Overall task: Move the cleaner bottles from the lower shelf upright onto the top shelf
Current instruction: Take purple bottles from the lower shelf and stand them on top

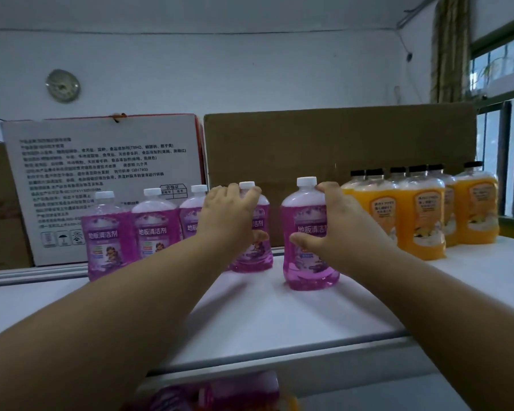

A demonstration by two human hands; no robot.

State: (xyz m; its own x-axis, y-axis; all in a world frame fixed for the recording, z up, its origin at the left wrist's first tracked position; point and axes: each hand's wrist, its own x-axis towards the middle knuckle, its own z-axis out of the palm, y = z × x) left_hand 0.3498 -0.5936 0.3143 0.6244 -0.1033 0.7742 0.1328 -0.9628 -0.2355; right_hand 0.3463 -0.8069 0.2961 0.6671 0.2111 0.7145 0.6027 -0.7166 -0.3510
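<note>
Both hands grip upright purple bottles on our top shelf (pixel 279 315): left hand (pixel 229 215) holds one bottle (pixel 254 256), right hand (pixel 341 226) another bottle (pixel 304 250), beside orange bottles (pixel 422 215).

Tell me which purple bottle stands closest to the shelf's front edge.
The purple bottle held by the right hand; it stands forward of the other four, nearest the orange bottles.

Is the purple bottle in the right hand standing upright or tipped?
Upright: the purple bottle has its base flat on the top shelf, white cap up, right hand gripping it.
</note>
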